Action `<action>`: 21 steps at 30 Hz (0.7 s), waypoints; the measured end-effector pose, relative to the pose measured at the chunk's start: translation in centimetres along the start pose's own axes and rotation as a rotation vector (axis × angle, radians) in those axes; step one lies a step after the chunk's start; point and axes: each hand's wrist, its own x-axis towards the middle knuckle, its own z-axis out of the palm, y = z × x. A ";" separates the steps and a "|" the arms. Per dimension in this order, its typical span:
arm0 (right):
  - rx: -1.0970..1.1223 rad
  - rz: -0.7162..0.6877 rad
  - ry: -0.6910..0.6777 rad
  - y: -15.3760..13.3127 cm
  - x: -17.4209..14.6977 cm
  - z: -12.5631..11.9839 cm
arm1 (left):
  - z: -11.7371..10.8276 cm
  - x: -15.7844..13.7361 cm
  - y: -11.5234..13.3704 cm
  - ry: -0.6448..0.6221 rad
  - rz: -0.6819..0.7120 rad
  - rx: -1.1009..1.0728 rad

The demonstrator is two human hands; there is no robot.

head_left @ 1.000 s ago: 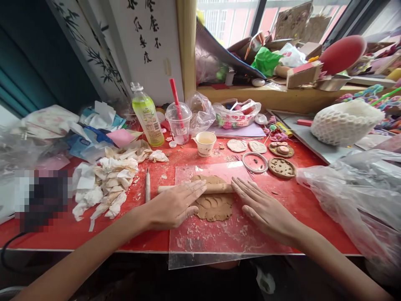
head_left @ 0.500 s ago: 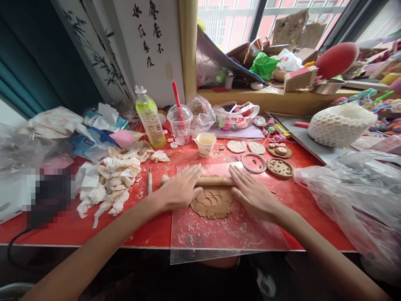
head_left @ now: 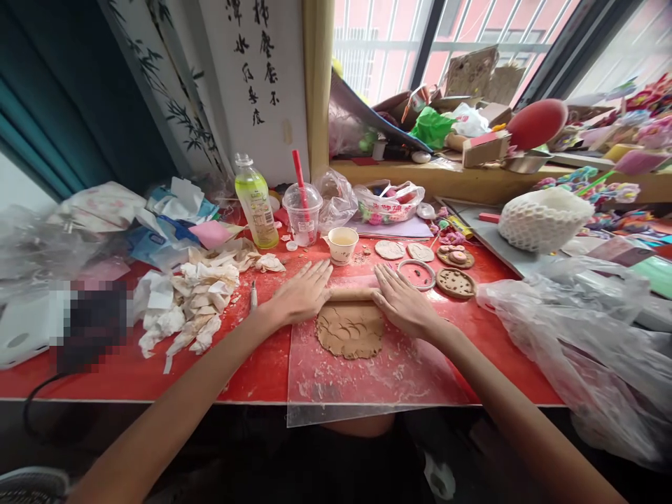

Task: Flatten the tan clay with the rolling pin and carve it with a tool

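My left hand (head_left: 306,292) and right hand (head_left: 403,302) lie flat, outstretched, over the rolling pin (head_left: 351,295) — its ends hidden beneath them. The clay (head_left: 349,332) lies on the pin's near side — its far edge unclear.

Left hand (head_left: 304,292), right hand (head_left: 403,301) atop rolling pin (head_left: 351,295)

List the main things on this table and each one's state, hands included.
Clay: flattened, dented
Roller: lying at clay's far edge
Left hand: open, on roller
Right hand: open, on roller
Bottle: upright
Plastic cup: upright, straw inside
Paper cup: upright, uncovered
Tissues: crumpled
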 end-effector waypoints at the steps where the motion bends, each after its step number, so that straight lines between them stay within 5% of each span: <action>1: 0.000 -0.005 0.005 -0.1 -0.4 0.0 | 0.0 -0.4 0.2 0.002 -0.002 -0.011; 7: -0.024 -0.159 -0.004 -1.2 -6.9 -0.2 | -0.3 -5.7 2.7 -0.041 0.127 -0.073; 14: -0.013 0.021 -0.012 0.2 1.9 0.0 | -0.2 1.4 -0.9 -0.007 -0.047 0.021; 21: -0.045 -0.182 0.031 -0.9 -7.4 0.3 | -0.1 -6.0 2.4 -0.036 0.070 -0.083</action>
